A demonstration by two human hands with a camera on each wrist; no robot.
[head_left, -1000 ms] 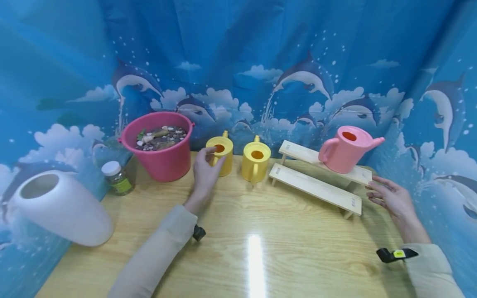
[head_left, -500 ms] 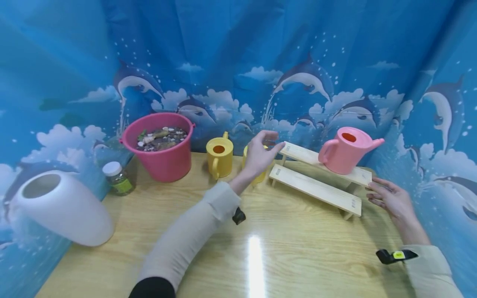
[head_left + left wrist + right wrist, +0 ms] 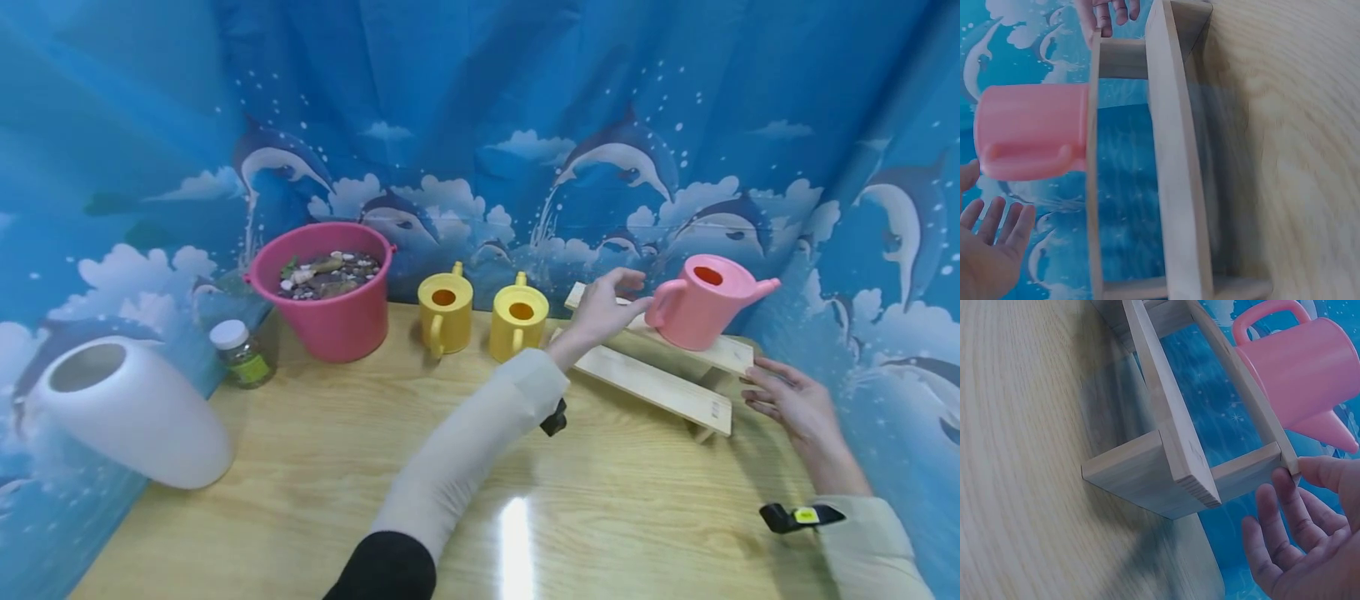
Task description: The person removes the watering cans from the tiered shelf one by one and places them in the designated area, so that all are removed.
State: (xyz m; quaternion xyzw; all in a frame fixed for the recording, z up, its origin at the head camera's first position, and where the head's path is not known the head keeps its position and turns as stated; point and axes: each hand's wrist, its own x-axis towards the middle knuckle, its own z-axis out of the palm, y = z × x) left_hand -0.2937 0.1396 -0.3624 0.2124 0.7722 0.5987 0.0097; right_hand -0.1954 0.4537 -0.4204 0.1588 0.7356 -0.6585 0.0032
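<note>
To your right, the pink watering can (image 3: 699, 308) looks smooth plastic, the stand (image 3: 652, 383) matt wood. Your left sleeve (image 3: 472, 442) is cloth, the tabletop (image 3: 337, 433) glossy wood-grain, the vase (image 3: 146, 421) at left smooth.

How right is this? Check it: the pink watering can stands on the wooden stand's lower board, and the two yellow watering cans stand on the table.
Wrong board: the head view shows the pink watering can on the upper board of the wooden stand. The two yellow watering cans do stand on the table.
</note>
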